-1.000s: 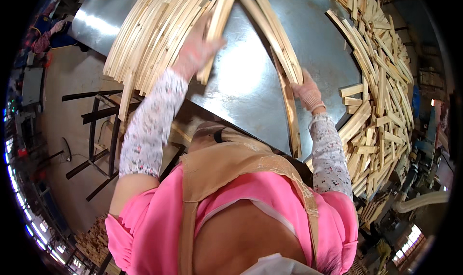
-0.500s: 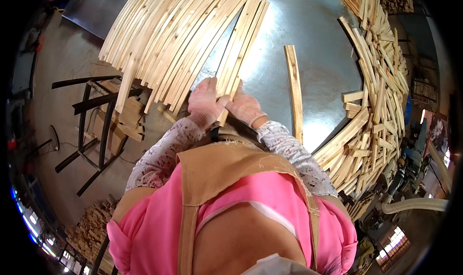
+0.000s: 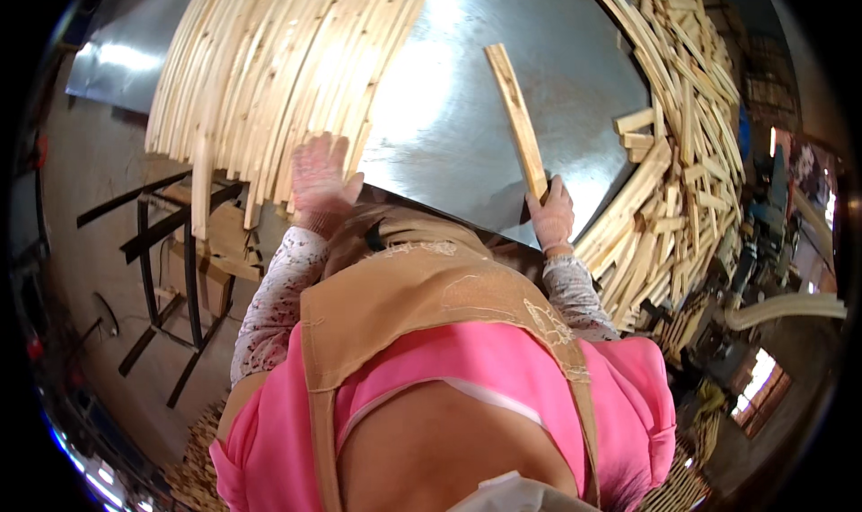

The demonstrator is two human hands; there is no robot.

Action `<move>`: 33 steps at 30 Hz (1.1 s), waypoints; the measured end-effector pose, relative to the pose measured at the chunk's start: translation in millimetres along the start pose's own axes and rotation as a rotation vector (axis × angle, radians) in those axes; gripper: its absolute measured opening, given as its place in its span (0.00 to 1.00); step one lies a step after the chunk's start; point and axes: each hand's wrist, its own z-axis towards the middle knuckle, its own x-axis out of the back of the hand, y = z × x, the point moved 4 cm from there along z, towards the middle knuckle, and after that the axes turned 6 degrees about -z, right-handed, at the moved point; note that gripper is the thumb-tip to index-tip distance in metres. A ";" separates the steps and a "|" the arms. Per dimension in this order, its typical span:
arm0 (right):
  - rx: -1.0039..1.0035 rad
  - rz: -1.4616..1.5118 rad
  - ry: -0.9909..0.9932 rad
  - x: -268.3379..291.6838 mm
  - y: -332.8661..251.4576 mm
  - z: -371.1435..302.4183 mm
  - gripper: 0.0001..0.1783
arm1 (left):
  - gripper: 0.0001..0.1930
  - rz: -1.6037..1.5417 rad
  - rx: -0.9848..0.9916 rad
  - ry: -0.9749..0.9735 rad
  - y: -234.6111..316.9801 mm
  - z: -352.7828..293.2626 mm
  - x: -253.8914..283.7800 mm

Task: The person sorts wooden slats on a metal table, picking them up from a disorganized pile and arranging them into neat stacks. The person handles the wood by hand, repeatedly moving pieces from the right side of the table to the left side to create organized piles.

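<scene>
Right hand pinched on near end of lone stick, which lies on bare metal bench, tilted, far end leaning left. Left hand well apart from it, fingers extended, thumb out, at near ends of stick row. Jumbled wood pile along bench's right side.

On our left we see a black frame standing on the floor. To our right runs a pale hose, with a bright window nearer. Lights shine near left.
</scene>
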 end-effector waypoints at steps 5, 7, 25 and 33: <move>-0.024 0.388 -0.253 -6.7 -2.4 -26.5 0.36 | 0.34 -0.099 -0.173 0.178 33.6 17.3 3.8; -0.206 1.153 -0.519 -22.1 -7.4 -16.8 0.27 | 0.33 -0.178 -0.214 0.115 57.1 33.5 10.9; -0.445 1.268 -0.464 26.9 22.0 -47.8 0.40 | 0.21 -0.437 -0.370 -0.245 183.7 70.1 -72.9; -0.896 1.606 0.240 57.1 181.0 -103.0 0.40 | 0.22 -0.381 -0.628 -0.421 292.4 84.9 -118.3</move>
